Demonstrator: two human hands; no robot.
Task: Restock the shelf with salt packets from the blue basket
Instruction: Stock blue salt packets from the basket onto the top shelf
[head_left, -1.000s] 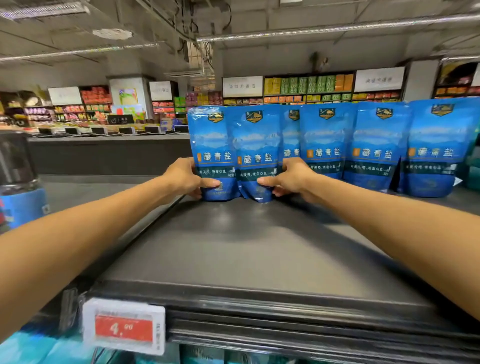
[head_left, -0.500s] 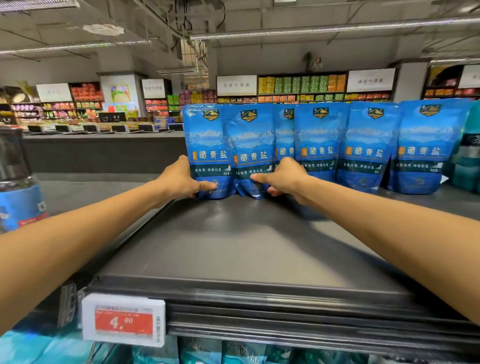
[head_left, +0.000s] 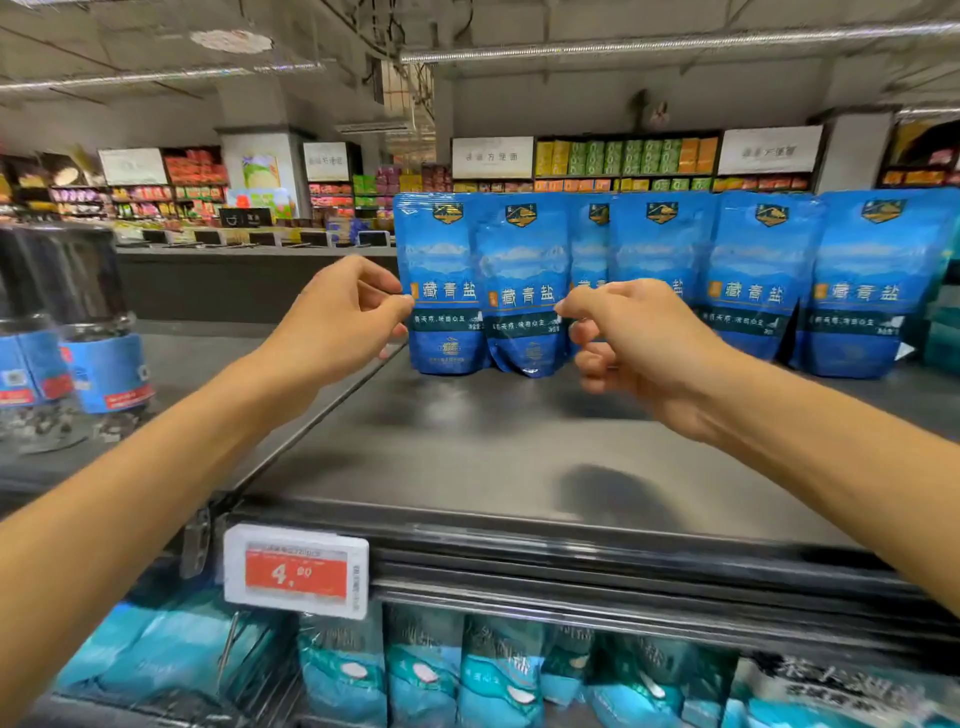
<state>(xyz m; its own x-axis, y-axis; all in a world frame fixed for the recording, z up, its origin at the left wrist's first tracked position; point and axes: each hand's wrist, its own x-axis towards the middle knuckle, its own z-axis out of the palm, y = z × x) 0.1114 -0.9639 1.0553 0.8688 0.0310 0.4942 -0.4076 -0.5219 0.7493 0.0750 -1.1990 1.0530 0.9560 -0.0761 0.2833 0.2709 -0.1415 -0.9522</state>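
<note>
Several blue salt packets stand upright in a row at the back of the dark top shelf (head_left: 467, 457). The leftmost packet (head_left: 441, 249) and the second packet (head_left: 522, 260) stand close together at the row's left end. My left hand (head_left: 337, 322) hovers just left of the leftmost packet, fingers loosely curled and holding nothing. My right hand (head_left: 639, 343) hovers in front of the third packet, also loosely curled around nothing. Whether either fingertip touches a packet is unclear. The blue basket is out of view.
Dark jars with blue labels (head_left: 104, 364) stand on the adjoining shelf at the left. A price tag reading 4.00 (head_left: 296, 571) hangs on the shelf's front edge. Teal packets (head_left: 426, 675) fill the shelf below. Bare shelf surface lies in front of the row.
Both hands have let go of the bottoms of the two leftmost packets and drawn back and up toward me. The packets stay standing.
</note>
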